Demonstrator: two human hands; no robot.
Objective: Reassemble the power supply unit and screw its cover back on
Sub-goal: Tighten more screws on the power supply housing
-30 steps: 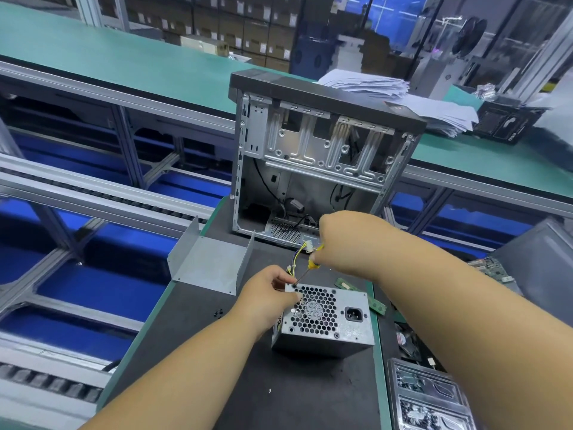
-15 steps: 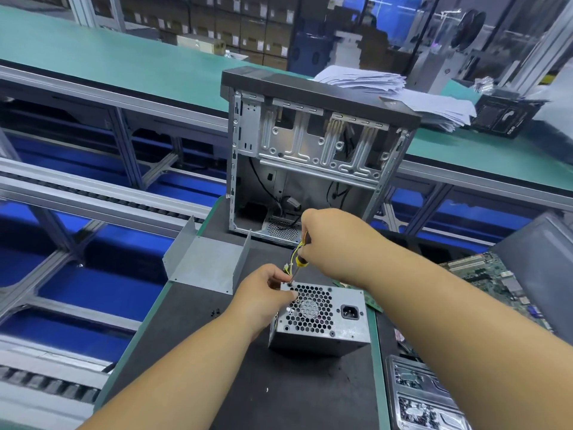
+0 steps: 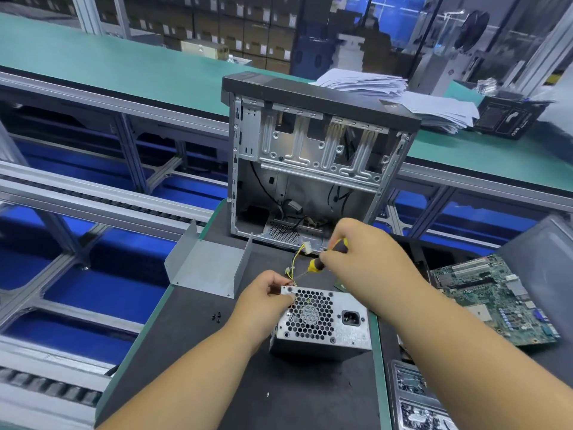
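A person's hands work a screwdriver at a power supply unit on a dark work mat (image 3: 192, 361).

At 12 o'clock stands an open, bare-metal computer case (image 3: 313, 156); a bent grey sheet-metal cover (image 3: 206, 268) lies at 10 o'clock. At centre sits the silver boxy power supply unit (image 3: 322, 324), honeycomb fan grille facing up. The right hand (image 3: 362, 252) grips a yellow-and-black screwdriver (image 3: 325, 256), tip at the unit's upper-left corner; the left hand (image 3: 263, 302) pinches that corner. Small black screws (image 3: 216, 316) lie at 9 o'clock.

Black box (image 3: 508, 117) right of the computer case (image 3: 313, 162): white printing, too blurred to read.
Cartons (image 3: 248, 32) behind the case: pale labels, illegible.
Power supply unit (image 3: 322, 324): no readable marking.
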